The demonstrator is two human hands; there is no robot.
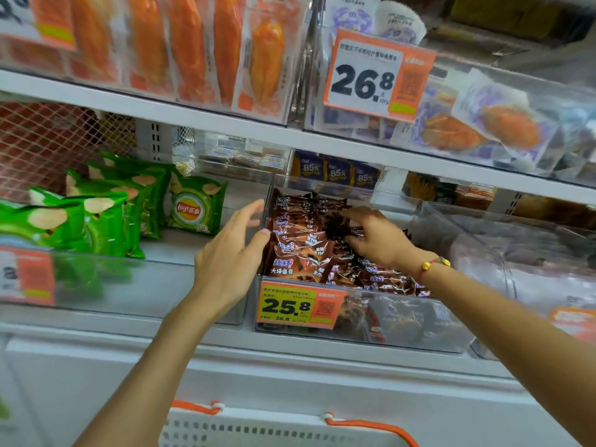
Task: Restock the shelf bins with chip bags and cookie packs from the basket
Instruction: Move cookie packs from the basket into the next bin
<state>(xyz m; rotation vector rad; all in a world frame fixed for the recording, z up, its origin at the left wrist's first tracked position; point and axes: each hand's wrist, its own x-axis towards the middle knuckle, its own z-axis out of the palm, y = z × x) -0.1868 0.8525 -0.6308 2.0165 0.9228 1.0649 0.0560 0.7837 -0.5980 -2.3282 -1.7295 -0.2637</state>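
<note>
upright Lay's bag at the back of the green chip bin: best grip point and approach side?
Probably the Lay's bag by its top crimped seam, coming in from the front over the bin's low front wall. It stands upright, face toward the aisle, its right side and top free, other green bags crowding its left. The flat seam suits a pinch grip; the puffy body would likely crush.

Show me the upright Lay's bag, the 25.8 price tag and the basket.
Lay's bag (196,210), head view, on the logo at its front.
25.8 price tag (290,305), head view, on the printed digits.
Basket (258,429), head view, on its white slotted rim.
</note>
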